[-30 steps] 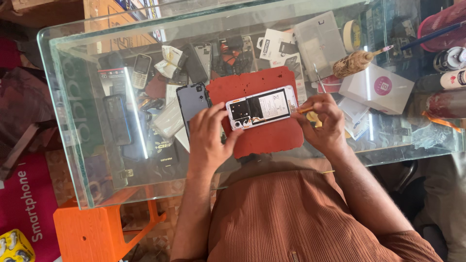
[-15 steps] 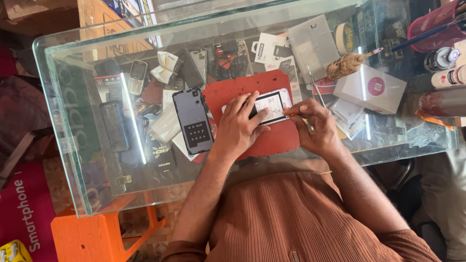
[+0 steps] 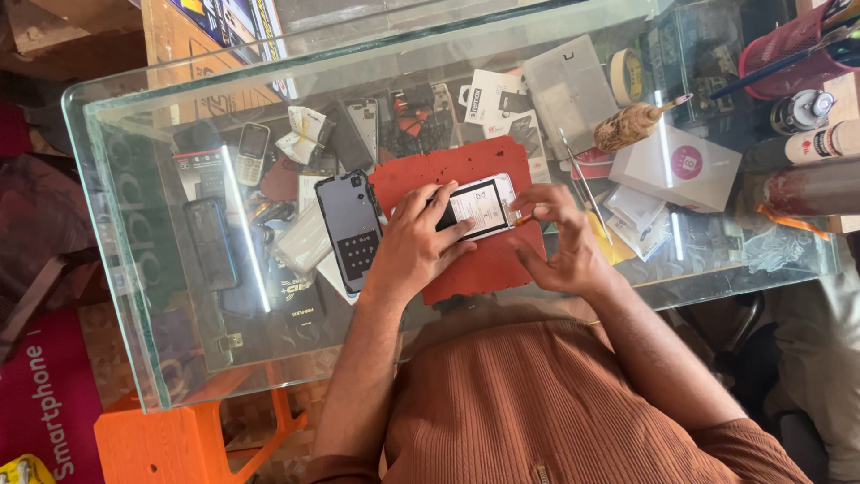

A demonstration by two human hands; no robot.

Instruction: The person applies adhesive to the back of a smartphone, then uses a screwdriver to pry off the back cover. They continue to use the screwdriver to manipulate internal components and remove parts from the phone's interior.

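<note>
An opened white phone (image 3: 484, 206) lies on a red mat (image 3: 466, 170) on the glass table. My left hand (image 3: 412, 242) presses down on the phone's left part with spread fingers. My right hand (image 3: 560, 237) sits at the phone's right end and pinches a small yellow-tipped tool (image 3: 522, 218) against its edge. A dark phone back cover (image 3: 351, 229) lies just left of my left hand.
A white box (image 3: 676, 166), a wooden-handled tool (image 3: 632, 124), a clear plastic case (image 3: 569, 90) and a tape roll (image 3: 624, 64) lie to the right. Bottles and a red pen cup (image 3: 788, 45) stand at the far right. Old phones and parts lie under the glass. An orange stool (image 3: 179, 439) stands below the table's glass edge (image 3: 107, 269).
My left hand has slid left and now covers only the phone's left part. My right hand has moved in to the phone's right end with the tool. The view has shifted slightly.
</note>
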